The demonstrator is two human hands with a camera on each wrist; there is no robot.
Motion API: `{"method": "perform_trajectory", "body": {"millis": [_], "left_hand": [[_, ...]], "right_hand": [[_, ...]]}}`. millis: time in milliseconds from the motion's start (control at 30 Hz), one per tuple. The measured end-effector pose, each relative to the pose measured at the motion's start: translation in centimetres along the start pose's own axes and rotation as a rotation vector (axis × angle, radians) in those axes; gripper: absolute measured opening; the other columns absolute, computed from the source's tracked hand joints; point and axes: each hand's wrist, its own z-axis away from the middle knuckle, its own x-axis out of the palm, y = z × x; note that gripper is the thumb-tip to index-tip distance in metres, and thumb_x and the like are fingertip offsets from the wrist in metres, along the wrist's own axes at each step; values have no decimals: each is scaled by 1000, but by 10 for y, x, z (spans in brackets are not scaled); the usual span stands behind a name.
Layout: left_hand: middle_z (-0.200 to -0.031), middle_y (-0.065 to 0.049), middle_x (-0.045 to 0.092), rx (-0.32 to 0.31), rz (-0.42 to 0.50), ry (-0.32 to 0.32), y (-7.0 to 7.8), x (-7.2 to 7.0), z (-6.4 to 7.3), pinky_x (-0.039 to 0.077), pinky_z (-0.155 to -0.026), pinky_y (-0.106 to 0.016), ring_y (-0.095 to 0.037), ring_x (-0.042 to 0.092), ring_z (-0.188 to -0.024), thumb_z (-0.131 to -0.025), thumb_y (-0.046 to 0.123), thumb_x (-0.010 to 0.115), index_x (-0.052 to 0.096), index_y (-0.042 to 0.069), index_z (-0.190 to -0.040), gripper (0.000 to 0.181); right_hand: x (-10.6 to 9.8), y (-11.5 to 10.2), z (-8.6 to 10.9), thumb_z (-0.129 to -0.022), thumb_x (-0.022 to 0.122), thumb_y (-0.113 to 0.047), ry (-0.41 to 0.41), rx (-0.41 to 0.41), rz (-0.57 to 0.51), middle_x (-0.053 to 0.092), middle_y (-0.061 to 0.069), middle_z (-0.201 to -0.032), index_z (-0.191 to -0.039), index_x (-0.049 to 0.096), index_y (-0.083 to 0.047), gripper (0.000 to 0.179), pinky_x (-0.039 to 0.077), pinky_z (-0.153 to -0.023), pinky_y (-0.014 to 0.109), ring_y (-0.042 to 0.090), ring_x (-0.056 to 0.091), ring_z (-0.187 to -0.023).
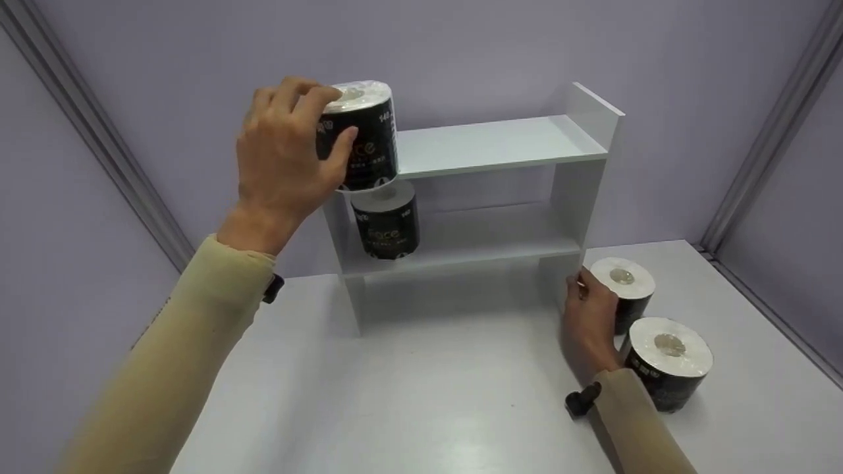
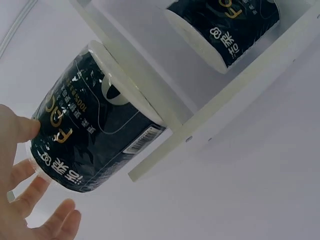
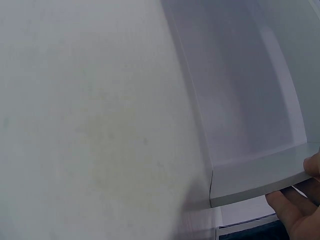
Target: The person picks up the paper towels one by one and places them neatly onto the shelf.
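My left hand (image 1: 283, 145) grips a wrapped toilet paper roll (image 1: 369, 145) with a black printed band, thumb on its side and fingertips at its upper rim. That roll is upright at the left end of the top board of a white shelf unit (image 1: 487, 148). In the left wrist view, the held roll's base (image 2: 132, 87) is against or very close to the board; contact is unclear. A second roll (image 1: 388, 230) stands on the middle board below. Low on the right, my right hand (image 1: 591, 319) pinches the unit's side panel (image 3: 260, 185) between thumb and fingers.
Two more wrapped rolls, one farther back (image 1: 622, 280) and one nearer (image 1: 670, 349), stand on the white table (image 1: 421, 401) beside my right hand and wrist. A pale wall (image 1: 461, 59) rises behind the shelf unit, and metal-framed panels flank the table.
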Motion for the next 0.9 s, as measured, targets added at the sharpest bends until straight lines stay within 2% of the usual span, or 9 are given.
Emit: {"method": "perform_trajectory", "body": {"millis": [133, 267, 400, 500, 900], "left_hand": [[-129, -17, 69, 36, 1, 49, 3, 3, 3, 55, -95, -55, -41, 61, -117, -100, 27, 75, 71, 6, -129, 36], [-127, -18, 69, 67, -4, 68, 5, 6, 4, 54, -95, -54, -42, 59, -115, -100, 25, 75, 72, 5, -127, 34], [-127, -19, 68, 63, -11, 61, 5, 7, 6, 54, -96, -54, -43, 59, -115, -100, 25, 75, 72, 5, -128, 34], [-128, -20, 68, 51, -11, 52, 5, 9, 8, 54, -97, -54, -43, 58, -116, -100, 24, 75, 72, 4, -128, 34], [-125, -20, 66, 47, 45, 52, 6, 14, 9, 53, -99, -52, -43, 55, -116, -101, 19, 74, 71, 2, -126, 30]], "right_hand": [[-1, 0, 0, -113, 54, -21, -7, 10, 1, 75, 13, -126, -114, 71, -11, 20, 56, -89, 41, 26, 72, -112], [-1, 1, 1, -112, 56, -19, 5, -23, 8, 76, 14, -125, -118, 73, -9, 20, 54, -83, 28, 26, 73, -109], [2, 2, 0, -110, 59, -12, 28, -64, -15, 75, 20, -124, -117, 73, -3, 18, 59, -87, 34, 33, 74, -112], [4, 1, 0, -109, 59, -9, 36, -81, -26, 75, 22, -123, -113, 72, 0, 16, 60, -91, 49, 37, 74, -113], [1, 1, -1, -110, 58, -12, 24, -59, -5, 76, 21, -122, -109, 71, -1, 16, 60, -93, 48, 35, 74, -114]]}}
